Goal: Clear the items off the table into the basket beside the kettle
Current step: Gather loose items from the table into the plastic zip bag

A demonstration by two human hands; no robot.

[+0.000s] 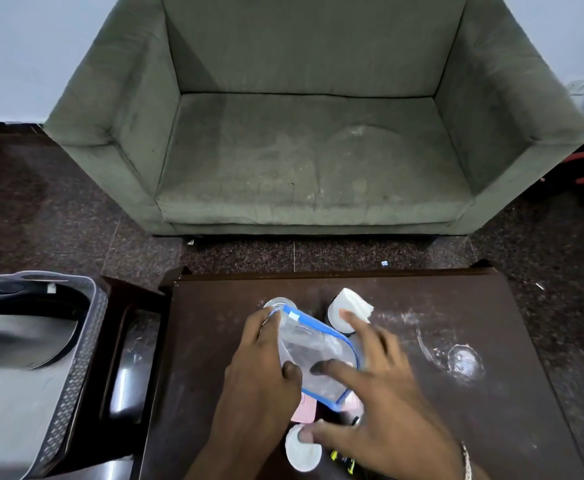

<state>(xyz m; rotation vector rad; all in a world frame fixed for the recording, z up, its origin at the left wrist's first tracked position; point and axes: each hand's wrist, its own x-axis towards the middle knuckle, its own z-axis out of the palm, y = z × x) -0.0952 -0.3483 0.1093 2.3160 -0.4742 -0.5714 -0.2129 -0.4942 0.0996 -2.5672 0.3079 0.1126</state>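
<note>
A clear plastic container with a blue rim [313, 348] is tilted over the middle of the dark wooden table [439, 306]. My left hand [257, 372] grips its left side, thumb on top. My right hand [384, 393] is spread over its right side with straight fingers, one fingertip touching the clear surface. Behind the container a white folded tissue [354, 304] sits on a dark round pot, and a small round glass [278, 302] is at the back left. A white round lid [301, 453] and a pink flat item [303, 412] lie under my hands. The grey patterned basket [80, 355] stands to the left.
The basket rests on a lower dark side table [124, 358]; a dark curved object lies inside it. A green sofa [311, 150] faces the table across a strip of dark floor. White smears mark the table's right part [463, 362].
</note>
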